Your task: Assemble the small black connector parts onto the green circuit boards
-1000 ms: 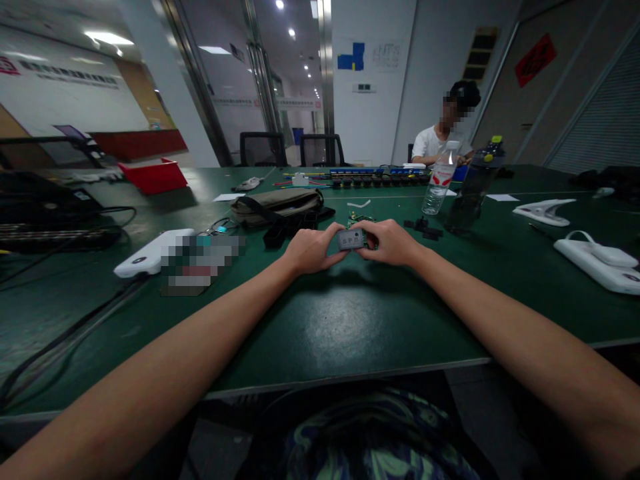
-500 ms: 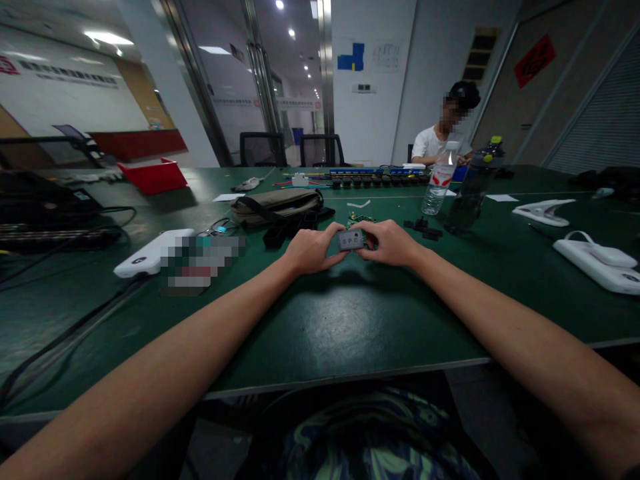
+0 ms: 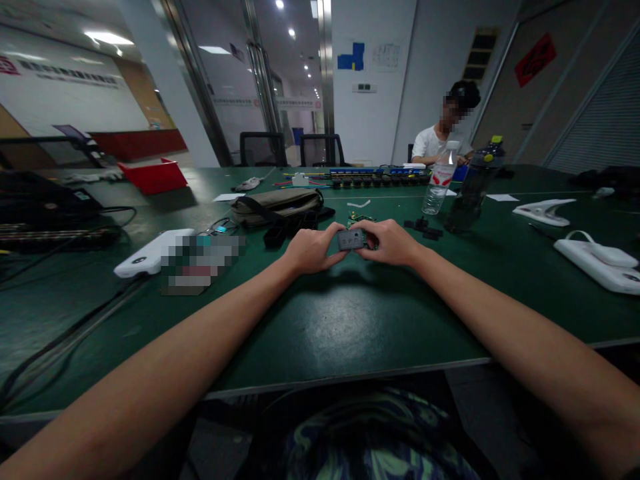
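Note:
Between my two hands is a small dark grey plastic case (image 3: 350, 239) with raised letters on its face. My left hand (image 3: 311, 250) pinches its left end between thumb and fingers. On the other end, the thumb and fingers of my right hand (image 3: 393, 241) grip it. A bit of green shows at the case's right end, partly covered by my fingers. Just behind my hands lie small green circuit boards (image 3: 361, 217). Black plastic pieces (image 3: 424, 228) lie to the right of my right hand, and black open boxes (image 3: 280, 235) stand to the left of my left hand.
A grey-brown bag (image 3: 277, 205) lies behind the black boxes. At left are a white power bank (image 3: 150, 253) and cables. A clear water bottle (image 3: 439, 183) and a dark bottle (image 3: 473, 193) stand at right. Across the table (image 3: 330, 333) sits a person (image 3: 435, 143).

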Demonstrator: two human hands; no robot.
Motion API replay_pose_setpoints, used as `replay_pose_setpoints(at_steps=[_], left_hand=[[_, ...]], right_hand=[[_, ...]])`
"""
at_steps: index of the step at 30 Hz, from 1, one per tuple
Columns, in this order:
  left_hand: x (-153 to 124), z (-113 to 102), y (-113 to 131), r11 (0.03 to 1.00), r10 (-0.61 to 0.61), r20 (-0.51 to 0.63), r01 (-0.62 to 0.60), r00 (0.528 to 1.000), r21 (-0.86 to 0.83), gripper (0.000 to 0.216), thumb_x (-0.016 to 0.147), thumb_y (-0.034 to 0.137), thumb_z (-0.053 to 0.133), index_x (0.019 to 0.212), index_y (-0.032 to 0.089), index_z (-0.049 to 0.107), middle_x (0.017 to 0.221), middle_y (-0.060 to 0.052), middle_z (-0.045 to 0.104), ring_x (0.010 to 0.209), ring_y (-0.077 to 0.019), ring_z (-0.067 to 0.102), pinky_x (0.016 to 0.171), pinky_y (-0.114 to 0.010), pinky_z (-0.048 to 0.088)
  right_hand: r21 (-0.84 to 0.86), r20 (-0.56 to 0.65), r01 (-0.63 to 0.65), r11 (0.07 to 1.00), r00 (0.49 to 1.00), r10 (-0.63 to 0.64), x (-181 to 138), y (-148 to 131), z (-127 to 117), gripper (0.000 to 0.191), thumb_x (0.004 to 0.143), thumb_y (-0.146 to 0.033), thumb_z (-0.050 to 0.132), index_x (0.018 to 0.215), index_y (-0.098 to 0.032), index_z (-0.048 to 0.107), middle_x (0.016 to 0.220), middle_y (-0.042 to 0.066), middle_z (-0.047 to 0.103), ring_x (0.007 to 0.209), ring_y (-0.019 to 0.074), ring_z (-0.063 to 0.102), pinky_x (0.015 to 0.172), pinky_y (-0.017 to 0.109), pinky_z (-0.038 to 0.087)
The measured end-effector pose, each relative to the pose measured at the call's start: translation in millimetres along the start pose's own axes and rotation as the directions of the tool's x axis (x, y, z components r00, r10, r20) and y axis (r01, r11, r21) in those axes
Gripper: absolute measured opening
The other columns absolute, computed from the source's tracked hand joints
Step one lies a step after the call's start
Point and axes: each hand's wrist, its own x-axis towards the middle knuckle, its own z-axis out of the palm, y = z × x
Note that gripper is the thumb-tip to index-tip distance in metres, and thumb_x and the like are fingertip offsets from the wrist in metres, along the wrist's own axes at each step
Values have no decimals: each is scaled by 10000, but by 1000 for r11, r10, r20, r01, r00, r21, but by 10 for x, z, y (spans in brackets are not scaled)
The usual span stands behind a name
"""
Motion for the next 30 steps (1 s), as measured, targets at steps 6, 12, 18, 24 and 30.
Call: replay_pose_setpoints(at_steps=[6,12,18,24,30], left_hand=[[1,-1,0,1000,0,1,0,1000,25,453,916,513,472,1198,166,546,737,-48,726,638,-226,701,530,-263,401],[5,-6,1,999,2,7,-2,1000,32,468,916,514,464,1206,156,548,740,-51,726,635,-230,699,531,-269,407],[5,-4,1,1000,0,10,0,1000,20,473,916,513,470,1210,152,552,758,-60,730,635,-231,695,533,-270,412],[6,-21,14,1000,-13,19,13,1000,17,478,920,512,471,1229,155,545,776,-65,732,665,-234,703,562,-272,430],[6,-14,11,1000,-13,13,12,1000,15,463,914,506,482,1217,162,549,752,-53,727,646,-226,699,547,-266,418]], right_hand=[[2,0,-9,1000,1000,9,3,-9,-6,371,789,-277,656,1147,-179,636,640,-41,579,578,115,532,629,227,360],[-7,-2,-11,1000,1000,11,2,-12,-6,380,788,-276,656,1154,-174,637,641,-38,579,581,117,529,628,228,358],[-5,-4,-7,1000,1000,7,0,-12,-4,378,793,-285,649,1154,-173,638,644,-37,583,580,117,531,631,229,363],[-7,-5,-9,1000,1000,9,1,-17,-8,376,787,-279,658,1146,-170,644,640,-37,583,579,118,538,627,222,363],[-7,-1,-13,1000,1000,13,4,-22,-13,377,784,-271,658,1145,-163,644,643,-34,587,572,115,533,622,221,361]])
